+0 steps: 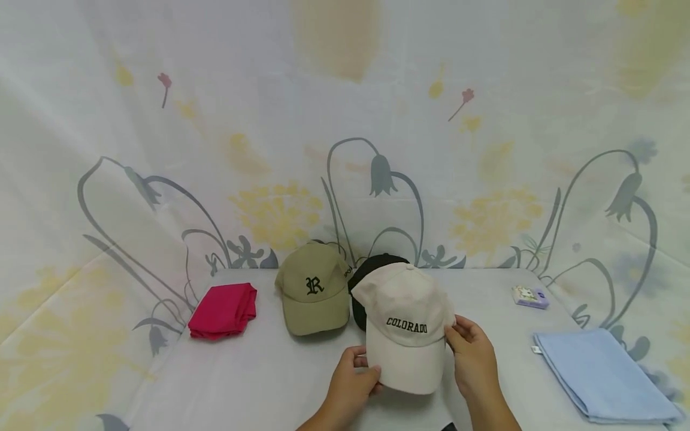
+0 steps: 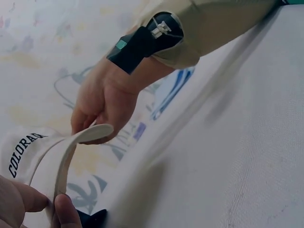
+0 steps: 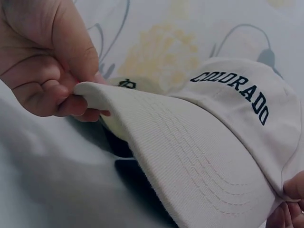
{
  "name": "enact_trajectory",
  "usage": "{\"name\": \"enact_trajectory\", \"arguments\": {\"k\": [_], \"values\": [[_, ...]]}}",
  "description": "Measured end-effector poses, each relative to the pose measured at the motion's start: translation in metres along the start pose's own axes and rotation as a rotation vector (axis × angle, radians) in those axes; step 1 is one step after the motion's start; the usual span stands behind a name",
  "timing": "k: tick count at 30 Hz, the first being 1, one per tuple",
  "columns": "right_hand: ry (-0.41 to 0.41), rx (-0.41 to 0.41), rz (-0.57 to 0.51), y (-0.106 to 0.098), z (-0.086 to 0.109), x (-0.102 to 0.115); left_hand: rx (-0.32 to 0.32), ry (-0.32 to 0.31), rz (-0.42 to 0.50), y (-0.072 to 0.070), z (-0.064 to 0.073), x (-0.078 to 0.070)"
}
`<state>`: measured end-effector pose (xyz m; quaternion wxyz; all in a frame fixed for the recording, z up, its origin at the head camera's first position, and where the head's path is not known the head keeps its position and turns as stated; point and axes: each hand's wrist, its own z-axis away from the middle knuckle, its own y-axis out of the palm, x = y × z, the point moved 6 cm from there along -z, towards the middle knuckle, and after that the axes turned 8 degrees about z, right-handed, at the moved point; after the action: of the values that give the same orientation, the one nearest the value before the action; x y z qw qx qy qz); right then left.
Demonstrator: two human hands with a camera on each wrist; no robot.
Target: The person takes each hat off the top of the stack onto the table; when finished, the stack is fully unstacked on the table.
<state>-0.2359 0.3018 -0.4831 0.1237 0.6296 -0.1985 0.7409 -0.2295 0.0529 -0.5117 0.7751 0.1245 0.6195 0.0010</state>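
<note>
A cream baseball cap with COLORADO in black letters is held up, its brim pointing toward me. My left hand pinches the left edge of the brim between thumb and fingers, seen close in the right wrist view. On the other side, my right hand grips the cap where crown meets brim. Behind it a black cap is mostly hidden. An olive baseball cap with a black letter R sits just to the left, brim forward, with neither hand touching it.
A folded red cloth lies on the left of the white table. At the right are a small tissue-like packet and a folded light-blue towel. A flowered curtain hangs behind. Some small dark thing shows at the bottom edge.
</note>
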Motion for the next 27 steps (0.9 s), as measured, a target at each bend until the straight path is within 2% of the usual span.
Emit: {"name": "enact_trajectory", "arguments": {"k": [7,15,27], "values": [[0.029,-0.096,-0.016,-0.026,-0.002,-0.006,0.046,-0.010,-0.007,0.023,-0.005,0.006],[0.037,-0.172,-0.027,-0.044,-0.002,-0.014,0.062,-0.023,-0.026,0.039,-0.007,0.012],[0.049,-0.237,-0.013,-0.072,-0.011,-0.021,0.069,-0.017,-0.073,0.066,-0.019,0.019]]}}
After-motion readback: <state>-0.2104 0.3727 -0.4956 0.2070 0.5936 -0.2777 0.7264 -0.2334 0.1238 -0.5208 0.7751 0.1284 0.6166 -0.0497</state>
